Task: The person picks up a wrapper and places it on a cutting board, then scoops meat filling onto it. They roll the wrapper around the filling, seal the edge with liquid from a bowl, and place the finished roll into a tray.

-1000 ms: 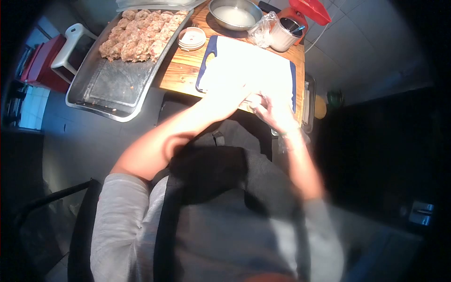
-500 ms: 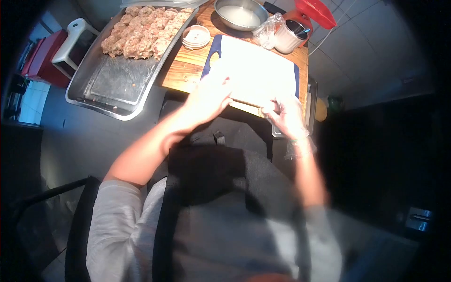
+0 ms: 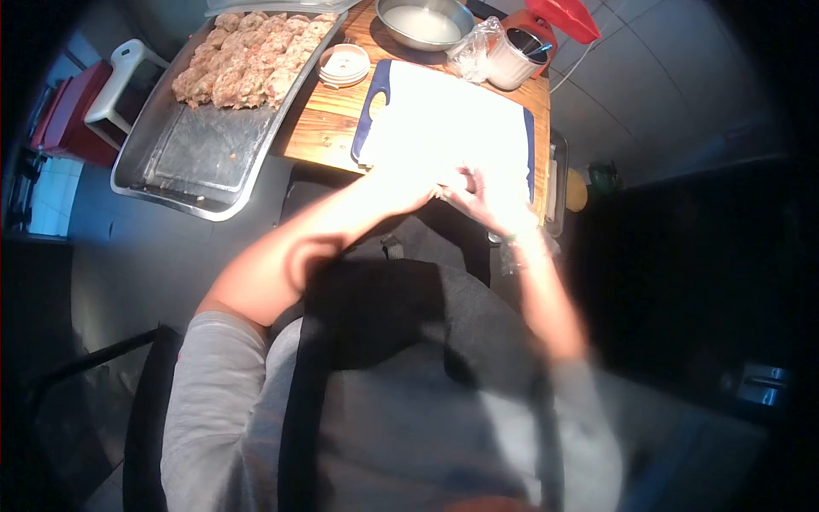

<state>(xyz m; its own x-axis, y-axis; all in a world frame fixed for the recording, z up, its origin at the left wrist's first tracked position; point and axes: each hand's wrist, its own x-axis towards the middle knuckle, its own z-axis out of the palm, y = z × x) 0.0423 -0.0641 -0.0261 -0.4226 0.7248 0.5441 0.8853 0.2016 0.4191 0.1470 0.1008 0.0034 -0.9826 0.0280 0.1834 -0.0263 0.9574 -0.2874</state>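
Observation:
My left hand (image 3: 408, 186) reaches over the near edge of the cutting board (image 3: 368, 128), a white board with blue ends. Glare washes out its fingers against the white surface. My right hand (image 3: 488, 203) meets it at the same edge, thumb and fingers drawn together in a pinch close to the left fingertips. What is between them, if anything, I cannot make out. Crumpled clear plastic (image 3: 525, 254) hangs about my right wrist.
At left stands a large metal tray (image 3: 247, 192) with mounds of raw minced mixture (image 3: 247, 64). Behind the board are a metal bowl of whitish liquid (image 3: 424, 21), a plastic bag (image 3: 473, 53) and a white tub (image 3: 510, 64). Small stacked lids (image 3: 344, 64) sit on the wooden table (image 3: 320, 128).
My right hand has moved left along the board's near edge to meet my left hand. The left hand has shifted slightly right and down. The whole view has shifted a little.

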